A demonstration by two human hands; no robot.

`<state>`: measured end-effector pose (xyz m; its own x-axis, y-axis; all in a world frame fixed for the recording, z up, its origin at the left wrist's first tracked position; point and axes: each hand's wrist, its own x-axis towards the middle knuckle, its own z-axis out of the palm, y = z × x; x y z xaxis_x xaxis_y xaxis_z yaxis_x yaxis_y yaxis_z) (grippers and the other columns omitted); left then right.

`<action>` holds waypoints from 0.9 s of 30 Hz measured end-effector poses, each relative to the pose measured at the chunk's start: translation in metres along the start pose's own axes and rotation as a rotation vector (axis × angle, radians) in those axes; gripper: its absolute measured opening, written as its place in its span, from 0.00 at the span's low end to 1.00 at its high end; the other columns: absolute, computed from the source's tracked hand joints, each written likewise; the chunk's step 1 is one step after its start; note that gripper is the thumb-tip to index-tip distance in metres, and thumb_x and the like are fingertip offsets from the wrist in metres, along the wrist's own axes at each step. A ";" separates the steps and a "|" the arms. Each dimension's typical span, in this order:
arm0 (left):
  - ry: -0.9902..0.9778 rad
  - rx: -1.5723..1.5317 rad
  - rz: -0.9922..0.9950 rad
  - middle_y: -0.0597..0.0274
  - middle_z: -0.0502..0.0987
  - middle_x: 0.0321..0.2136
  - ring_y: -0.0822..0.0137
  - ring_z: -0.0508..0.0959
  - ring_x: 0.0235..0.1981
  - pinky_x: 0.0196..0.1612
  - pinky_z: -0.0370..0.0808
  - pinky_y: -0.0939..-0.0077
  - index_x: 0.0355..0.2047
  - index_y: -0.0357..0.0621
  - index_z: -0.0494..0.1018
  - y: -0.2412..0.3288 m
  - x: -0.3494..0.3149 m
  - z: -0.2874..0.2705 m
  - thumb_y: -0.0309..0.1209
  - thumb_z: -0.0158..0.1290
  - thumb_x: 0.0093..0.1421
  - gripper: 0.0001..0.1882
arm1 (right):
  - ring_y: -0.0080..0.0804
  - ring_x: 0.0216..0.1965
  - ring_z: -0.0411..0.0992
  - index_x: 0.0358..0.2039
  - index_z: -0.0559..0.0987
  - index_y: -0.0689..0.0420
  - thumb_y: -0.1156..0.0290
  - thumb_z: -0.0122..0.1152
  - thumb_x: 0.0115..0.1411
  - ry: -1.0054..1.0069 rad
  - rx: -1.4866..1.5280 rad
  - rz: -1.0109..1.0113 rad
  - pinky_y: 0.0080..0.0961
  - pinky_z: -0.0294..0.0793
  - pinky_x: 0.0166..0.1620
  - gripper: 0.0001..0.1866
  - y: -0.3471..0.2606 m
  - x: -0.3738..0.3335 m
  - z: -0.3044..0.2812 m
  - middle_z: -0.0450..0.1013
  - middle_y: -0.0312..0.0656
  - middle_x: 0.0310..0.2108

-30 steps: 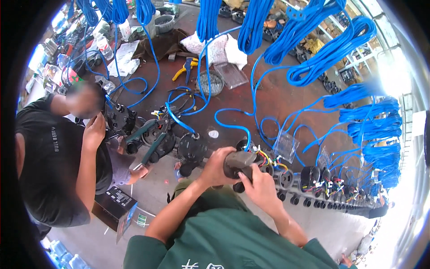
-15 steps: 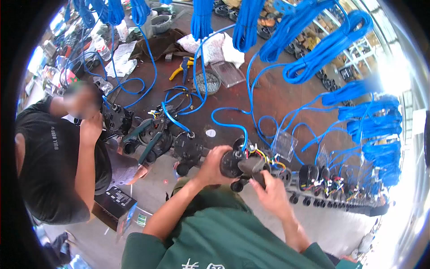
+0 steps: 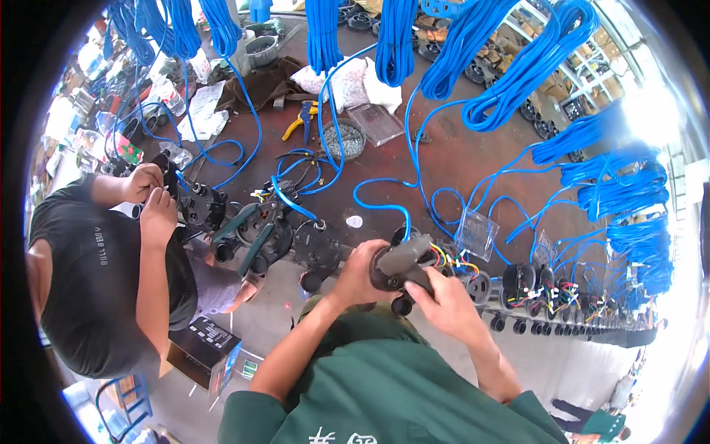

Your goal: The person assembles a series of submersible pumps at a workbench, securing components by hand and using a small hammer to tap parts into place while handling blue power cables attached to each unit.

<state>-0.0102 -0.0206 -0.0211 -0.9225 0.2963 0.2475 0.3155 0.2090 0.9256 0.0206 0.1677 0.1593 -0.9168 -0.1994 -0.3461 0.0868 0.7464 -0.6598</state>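
My left hand (image 3: pixel 358 275) is wrapped round the side of a round black housing (image 3: pixel 381 281) at the table's near edge. A blue cable (image 3: pixel 406 219) runs into the top of it. Red, yellow and white wires (image 3: pixel 446 255) stick out on its right. My right hand (image 3: pixel 444 300) is closed on the handle of a grey pistol-shaped cordless screwdriver (image 3: pixel 403 256). The tool's body lies over the housing, and its tip is hidden from view. Left of my hands is another black housing (image 3: pixel 316 244) with a blue cable.
Green-handled pliers (image 3: pixel 255 248) lie on housings to the left. Beyond are yellow-blue pliers (image 3: pixel 302 122) and a bowl of small parts (image 3: pixel 345 139). Blue cable coils (image 3: pixel 529 70) hang overhead. A row of housings (image 3: pixel 547 285) extends right. A co-worker (image 3: pixel 111 274) sits left, hands raised.
My right hand has brought the screwdriver left and up, over the housing. My left hand keeps its grip. The co-worker's hands have come together in front of them.
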 end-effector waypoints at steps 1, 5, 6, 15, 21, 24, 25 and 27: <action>0.004 0.014 0.011 0.50 0.74 0.57 0.50 0.76 0.59 0.64 0.72 0.56 0.61 0.40 0.69 -0.002 -0.005 0.002 0.43 0.81 0.36 0.52 | 0.56 0.28 0.79 0.50 0.78 0.65 0.60 0.62 0.70 0.089 0.056 -0.084 0.45 0.76 0.34 0.20 0.002 -0.011 -0.005 0.78 0.56 0.26; 0.007 0.011 0.022 0.50 0.74 0.57 0.49 0.76 0.59 0.64 0.71 0.55 0.61 0.41 0.69 -0.002 -0.003 0.002 0.44 0.82 0.36 0.53 | 0.37 0.25 0.75 0.52 0.78 0.65 0.69 0.64 0.69 0.325 0.065 -0.195 0.36 0.75 0.34 0.16 0.012 -0.036 -0.021 0.78 0.44 0.24; -0.005 0.010 0.031 0.50 0.74 0.57 0.49 0.76 0.59 0.64 0.71 0.55 0.61 0.41 0.69 0.000 -0.001 0.001 0.44 0.82 0.36 0.53 | 0.37 0.25 0.75 0.51 0.78 0.65 0.68 0.64 0.69 0.477 -0.029 -0.318 0.36 0.75 0.33 0.16 0.025 -0.035 -0.011 0.78 0.42 0.24; -0.065 -0.044 -0.079 0.48 0.71 0.60 0.48 0.73 0.62 0.64 0.71 0.56 0.63 0.40 0.66 0.003 0.000 0.004 0.39 0.80 0.36 0.54 | 0.50 0.23 0.72 0.41 0.76 0.63 0.57 0.65 0.69 0.163 0.125 0.073 0.41 0.71 0.31 0.19 0.068 -0.025 -0.009 0.73 0.54 0.22; 0.026 0.053 -0.477 0.49 0.61 0.67 0.54 0.67 0.67 0.67 0.67 0.59 0.71 0.37 0.52 -0.018 -0.064 0.028 0.30 0.78 0.42 0.61 | 0.20 0.22 0.64 0.34 0.77 0.63 0.62 0.63 0.72 0.288 0.529 0.171 0.27 0.65 0.26 0.16 0.094 -0.056 0.001 0.72 0.33 0.22; -0.173 0.224 -0.765 0.54 0.77 0.49 0.59 0.76 0.54 0.60 0.73 0.60 0.59 0.36 0.70 -0.055 -0.105 0.044 0.36 0.76 0.47 0.41 | 0.22 0.23 0.66 0.38 0.79 0.64 0.61 0.65 0.70 0.325 0.462 0.271 0.30 0.67 0.28 0.16 0.101 -0.068 0.026 0.72 0.37 0.21; -0.291 0.237 -0.826 0.56 0.79 0.45 0.59 0.78 0.51 0.59 0.74 0.61 0.55 0.37 0.73 -0.074 -0.110 0.050 0.37 0.76 0.48 0.37 | 0.24 0.24 0.66 0.40 0.79 0.65 0.61 0.66 0.69 0.337 0.403 0.298 0.32 0.68 0.29 0.17 0.102 -0.064 0.030 0.73 0.39 0.21; -0.393 0.017 -1.123 0.54 0.81 0.45 0.57 0.79 0.50 0.58 0.74 0.60 0.54 0.38 0.76 -0.095 -0.110 0.063 0.42 0.74 0.48 0.36 | 0.21 0.24 0.65 0.39 0.79 0.65 0.60 0.66 0.69 0.268 0.506 0.324 0.31 0.67 0.29 0.17 0.116 -0.066 0.044 0.71 0.37 0.21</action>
<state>0.0752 -0.0141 -0.1548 -0.5541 0.2045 -0.8070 -0.6199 0.5457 0.5639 0.1082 0.2397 0.0766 -0.8730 0.1998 -0.4449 0.4876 0.3384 -0.8048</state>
